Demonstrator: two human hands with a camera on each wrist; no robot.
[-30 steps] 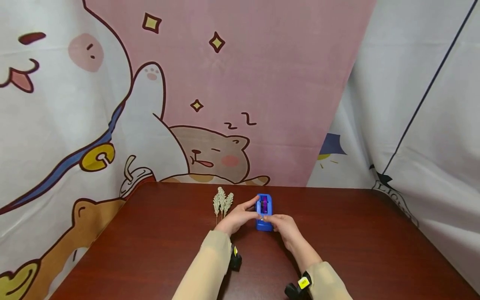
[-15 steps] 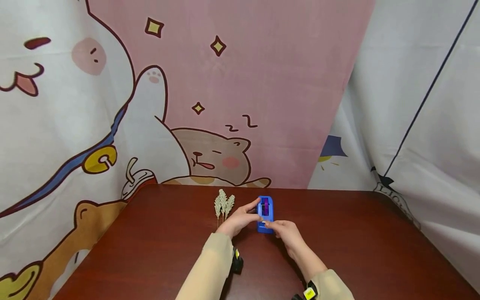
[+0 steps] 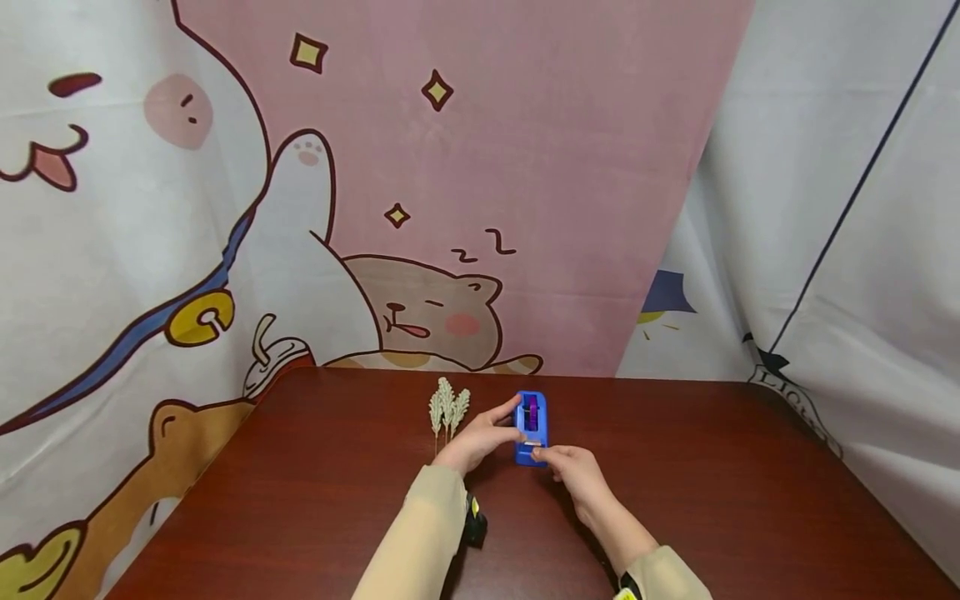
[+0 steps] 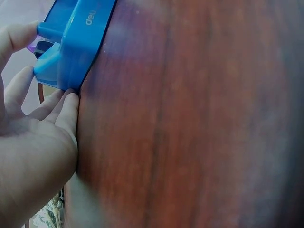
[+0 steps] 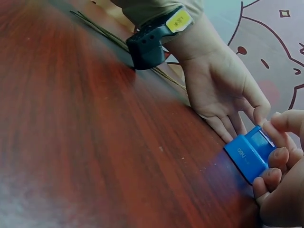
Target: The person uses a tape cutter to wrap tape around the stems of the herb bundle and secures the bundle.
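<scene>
A blue tape dispenser (image 3: 541, 427) with a purple core stands on the brown table in front of me. My left hand (image 3: 474, 440) holds it from the left side. In the left wrist view the thumb touches the front part of the dispenser (image 4: 78, 45), and the other fingers lie along its side and base. At the dispenser's near end is my right hand (image 3: 579, 477), thumb and forefinger pinched by the cutter edge. The tape between them is hardly visible. The right wrist view shows the right hand's (image 5: 287, 190) other fingers curled beside the dispenser (image 5: 247, 159).
Pale dried wheat stalks (image 3: 447, 408) lie on the table (image 3: 315, 500) left of the dispenser, partly behind the left hand. A cartoon-printed cloth (image 3: 562, 208) hangs beyond the table's back edge.
My right hand has drawn slightly toward me and away from the left thumb. The left hand stays on the dispenser. The head view has shifted slightly.
</scene>
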